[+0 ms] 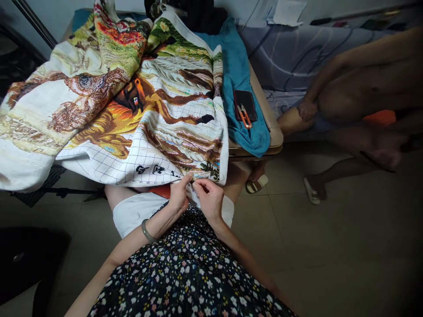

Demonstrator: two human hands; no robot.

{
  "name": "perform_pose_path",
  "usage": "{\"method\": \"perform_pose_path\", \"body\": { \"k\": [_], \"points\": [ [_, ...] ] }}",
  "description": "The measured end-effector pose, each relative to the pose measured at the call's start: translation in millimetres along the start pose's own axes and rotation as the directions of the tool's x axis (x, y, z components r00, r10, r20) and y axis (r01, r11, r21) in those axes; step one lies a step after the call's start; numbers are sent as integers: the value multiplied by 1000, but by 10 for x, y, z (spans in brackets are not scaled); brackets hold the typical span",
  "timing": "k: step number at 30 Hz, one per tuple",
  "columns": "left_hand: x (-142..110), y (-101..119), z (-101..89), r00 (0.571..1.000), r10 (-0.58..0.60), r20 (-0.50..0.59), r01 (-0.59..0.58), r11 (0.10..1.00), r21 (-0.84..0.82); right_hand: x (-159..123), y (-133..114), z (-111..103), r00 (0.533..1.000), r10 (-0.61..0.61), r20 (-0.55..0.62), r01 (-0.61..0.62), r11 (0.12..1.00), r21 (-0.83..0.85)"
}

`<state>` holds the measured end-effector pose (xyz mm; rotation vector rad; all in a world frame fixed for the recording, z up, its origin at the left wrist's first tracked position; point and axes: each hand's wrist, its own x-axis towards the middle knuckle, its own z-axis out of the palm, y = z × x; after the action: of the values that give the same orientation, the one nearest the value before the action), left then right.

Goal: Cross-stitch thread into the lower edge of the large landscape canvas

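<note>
A dark floral garment covers the wearer's front, above white shorts. The left hand, a bracelet on its wrist, grips the lower edge of the embroidered cloth, thumb on top. Beside it, the right hand has its fingers pinched together at the same edge; whatever lies between them is too small to tell. The cloth spreads from the lap over the worktop, its left part folded over, with gridlines and dark characters near the hem. Right of it, orange-handled snips lie across a dark case on a teal cloth. Farther right sits another person in sandals, near a patterned cover with white paper above.
</note>
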<state>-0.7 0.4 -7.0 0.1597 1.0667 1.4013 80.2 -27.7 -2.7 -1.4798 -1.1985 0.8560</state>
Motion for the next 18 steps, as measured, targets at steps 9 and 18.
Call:
{"method": "perform_pose_path", "body": {
  "k": [9,18],
  "points": [
    [-42,20,22,1000,6,22,-5,1000,-25,7,18,60,996,71,-52,-69,997,41],
    [-40,13,-72,991,-15,133,22,999,-45,170,-216,-95,984,-30,175,60,983,-172]
  ]
}}
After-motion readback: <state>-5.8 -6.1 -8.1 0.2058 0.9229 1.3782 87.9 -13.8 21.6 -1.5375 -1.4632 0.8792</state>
